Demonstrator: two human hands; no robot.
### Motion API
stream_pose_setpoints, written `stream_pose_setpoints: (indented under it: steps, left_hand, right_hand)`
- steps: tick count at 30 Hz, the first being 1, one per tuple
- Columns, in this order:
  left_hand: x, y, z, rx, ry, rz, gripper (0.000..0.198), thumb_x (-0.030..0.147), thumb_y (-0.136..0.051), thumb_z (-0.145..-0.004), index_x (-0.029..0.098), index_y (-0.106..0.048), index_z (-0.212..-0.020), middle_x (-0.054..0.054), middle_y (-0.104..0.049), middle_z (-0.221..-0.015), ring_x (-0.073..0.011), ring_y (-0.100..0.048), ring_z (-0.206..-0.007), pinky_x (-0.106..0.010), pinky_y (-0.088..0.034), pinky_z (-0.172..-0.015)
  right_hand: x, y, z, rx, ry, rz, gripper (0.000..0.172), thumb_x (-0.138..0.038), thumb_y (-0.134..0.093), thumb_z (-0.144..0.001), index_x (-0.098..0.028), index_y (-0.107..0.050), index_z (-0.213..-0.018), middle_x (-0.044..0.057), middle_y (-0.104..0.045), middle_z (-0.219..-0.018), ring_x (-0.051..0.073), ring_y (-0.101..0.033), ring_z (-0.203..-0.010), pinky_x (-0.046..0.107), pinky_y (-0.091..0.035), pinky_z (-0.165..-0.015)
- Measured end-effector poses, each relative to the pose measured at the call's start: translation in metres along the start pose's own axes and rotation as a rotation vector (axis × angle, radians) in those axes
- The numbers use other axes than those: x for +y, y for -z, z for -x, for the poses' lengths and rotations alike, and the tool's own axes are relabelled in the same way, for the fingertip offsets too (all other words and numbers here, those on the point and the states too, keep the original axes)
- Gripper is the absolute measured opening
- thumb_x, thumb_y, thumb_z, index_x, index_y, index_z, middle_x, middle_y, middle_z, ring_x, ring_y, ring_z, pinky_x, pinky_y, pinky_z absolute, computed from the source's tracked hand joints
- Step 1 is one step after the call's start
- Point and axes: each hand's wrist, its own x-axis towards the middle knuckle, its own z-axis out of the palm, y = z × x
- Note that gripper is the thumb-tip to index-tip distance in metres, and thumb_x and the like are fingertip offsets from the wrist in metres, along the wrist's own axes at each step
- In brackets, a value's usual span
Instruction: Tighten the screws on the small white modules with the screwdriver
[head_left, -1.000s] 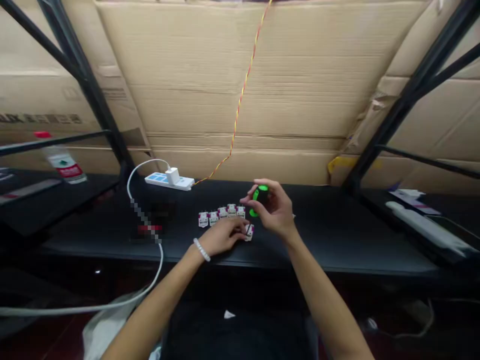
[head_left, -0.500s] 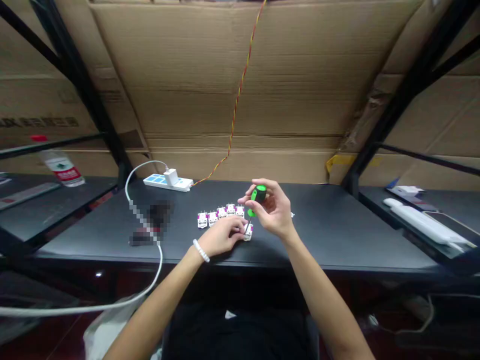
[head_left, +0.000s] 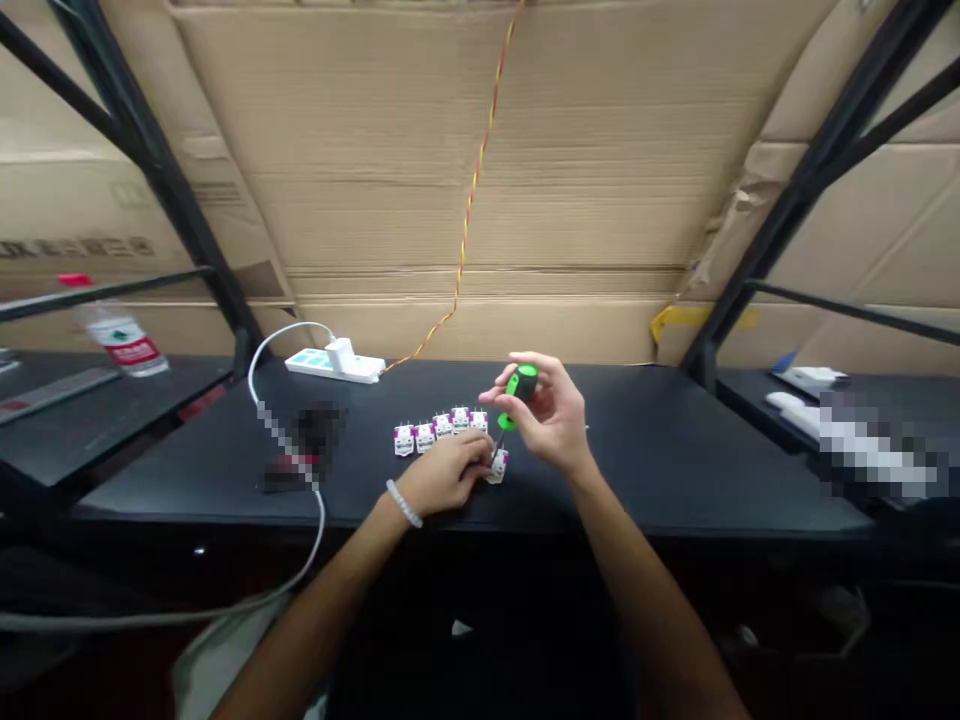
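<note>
My right hand (head_left: pixel 551 420) is wrapped round a green and black screwdriver (head_left: pixel 517 392), held nearly upright with its tip down on a small white and purple part (head_left: pixel 497 465). My left hand (head_left: pixel 448 472) rests on the black table (head_left: pixel 675 470) and pinches that same part, fingers curled. A curved row of several more white and purple parts (head_left: pixel 439 428) lies just behind my left hand.
A white power strip (head_left: pixel 334 364) with a charger and white cable (head_left: pixel 259 370) sits at the back left, beside a red-yellow wire (head_left: pixel 469 220) running up the cardboard wall. A bottle (head_left: pixel 120 335) stands on the left shelf. Black frame bars flank both sides.
The hands hold almost the same pose; the screwdriver's handle has shifted slightly in my right fingers. The view has drifted a little.
</note>
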Motion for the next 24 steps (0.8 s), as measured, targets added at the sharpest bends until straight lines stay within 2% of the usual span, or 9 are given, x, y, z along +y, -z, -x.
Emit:
stream_pose_setpoints:
  steps: [5,13,19,24]
  left_hand:
    - [0.0011,0.0009,0.0009,0.039,0.021,-0.031,0.012,0.011,-0.060,-0.098,0.021,-0.061,-0.091,-0.007,-0.069,-0.098,-0.0248,-0.066,-0.096,-0.036,-0.055,-0.090]
    - [-0.0002,0.0018,0.0026,0.101,0.116,0.068,0.011,0.011,-0.063,-0.095,0.020,-0.069,-0.092,-0.004,-0.076,-0.090,-0.0219,-0.070,-0.084,-0.032,-0.052,-0.081]
    - [0.0007,0.0017,0.0018,0.133,0.163,0.079,0.013,0.009,-0.064,-0.090,0.020,-0.069,-0.087,-0.004,-0.075,-0.084,-0.0214,-0.069,-0.079,-0.032,-0.053,-0.077]
    - [0.0032,0.0026,0.0012,0.140,0.221,0.133,0.013,0.006,-0.066,-0.086,0.019,-0.069,-0.084,-0.003,-0.074,-0.080,-0.0198,-0.068,-0.073,-0.031,-0.053,-0.073]
  right_hand:
    - [-0.0014,0.0019,-0.0030,0.065,0.017,0.029,0.042,-0.039,-0.082,-0.095,-0.028,-0.060,-0.129,0.000,-0.072,-0.102,0.016,-0.080,-0.086,0.035,-0.072,-0.084]
    - [-0.0023,0.0034,-0.0066,0.141,0.049,-0.008,0.042,-0.039,-0.083,-0.094,-0.029,-0.061,-0.128,-0.001,-0.072,-0.099,0.017,-0.082,-0.082,0.034,-0.072,-0.083]
    - [0.0001,0.0045,-0.0068,0.127,0.067,0.009,0.041,-0.033,-0.083,-0.095,-0.031,-0.061,-0.129,-0.002,-0.072,-0.100,0.016,-0.081,-0.083,0.034,-0.072,-0.082]
    - [-0.0006,0.0044,-0.0060,0.131,0.038,0.009,0.042,-0.035,-0.085,-0.093,-0.031,-0.062,-0.128,-0.002,-0.072,-0.100,0.017,-0.080,-0.084,0.037,-0.071,-0.084]
